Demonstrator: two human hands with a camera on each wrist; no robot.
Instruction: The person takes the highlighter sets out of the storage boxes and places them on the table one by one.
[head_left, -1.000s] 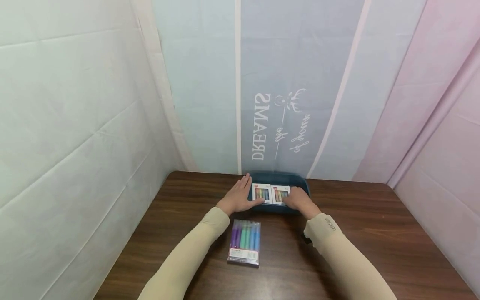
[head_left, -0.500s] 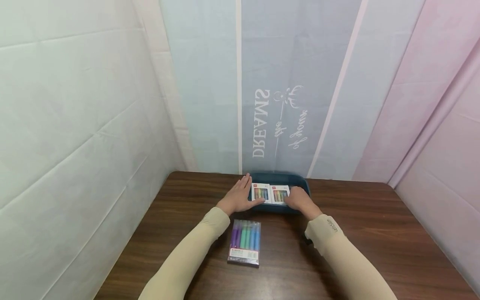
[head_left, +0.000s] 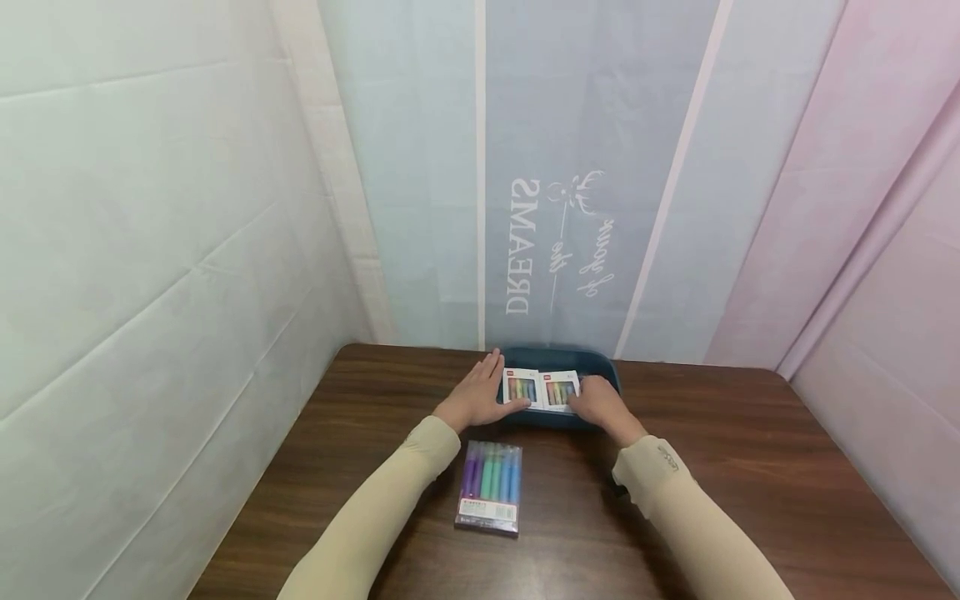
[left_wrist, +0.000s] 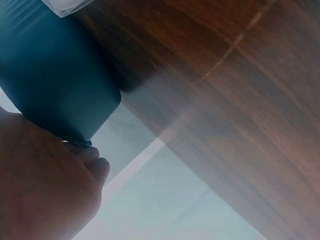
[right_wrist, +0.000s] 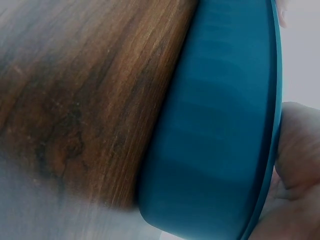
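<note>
Both hands are up at the far edge of the dark brown wood-grain tabletop (head_left: 720, 467), working around a dark teal plastic tray (head_left: 604, 367) w/ rounded corners that sits right against the backdrop. Two small white card packs of coloured pens lie flat in the tray, side by side and touching or nearly so — the left white pack (head_left: 522, 387) and the right white pack (head_left: 561, 390).

Left hand (head_left: 474, 396) lies mostly flat beside the tray's left end, fingers straight and pointing away from the person, thumb reaching over to touch the near corner of the left white pack. Not gripping anything afaict. The left wrist view shows the palm right up against the tray's outer wall (left_wrist: 55, 85), w/ a bit of white pack peeking at the top.

Right hand (head_left: 597, 400) sits on the tray's near right part, fingers curled over the rim and resting on the right white pack's edge — can't tell if it's actually pinching the pack or just pressing on it. The right wrist view is basically all teal tray wall (right_wrist: 220, 130) plus fingertips at the rim.

Closer to the person, well apart from the tray, a clear plastic sleeve of purple, green and blue markers (head_left: 489, 485) lies flat on the tabletop, just beside the left forearm in its beige sleeve (head_left: 375, 517).

Behind everything hangs a pale blue-grey fabric backdrop with mirrored white lettering (head_left: 555, 242).
</note>
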